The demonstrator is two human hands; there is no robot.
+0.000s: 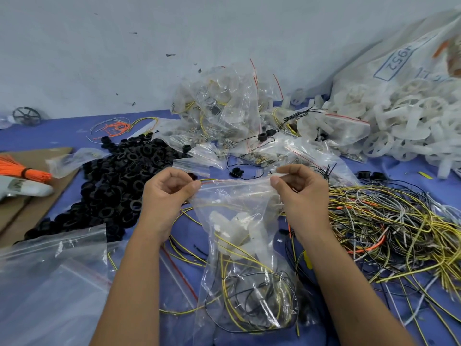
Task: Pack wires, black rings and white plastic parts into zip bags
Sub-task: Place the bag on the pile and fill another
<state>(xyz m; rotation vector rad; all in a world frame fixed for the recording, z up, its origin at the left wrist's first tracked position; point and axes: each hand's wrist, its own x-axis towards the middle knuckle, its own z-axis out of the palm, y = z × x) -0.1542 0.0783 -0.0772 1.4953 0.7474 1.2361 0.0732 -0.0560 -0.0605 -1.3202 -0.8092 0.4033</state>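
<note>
A clear zip bag (245,248) hangs between my two hands over the blue table. Inside it lie yellow and black wires and a white plastic part. My left hand (167,193) pinches the bag's top edge at its left corner. My right hand (303,193) pinches the same edge at the right corner. A heap of black rings (117,181) lies to the left. A tangle of loose wires (389,228) spreads to the right. White plastic parts (409,121) are piled at the back right.
Filled zip bags (224,108) are heaped against the wall at the back. Empty zip bags (50,278) lie at the front left. An orange wire bundle (25,171) rests on cardboard (15,216) at the left. A big white sack (409,53) stands back right.
</note>
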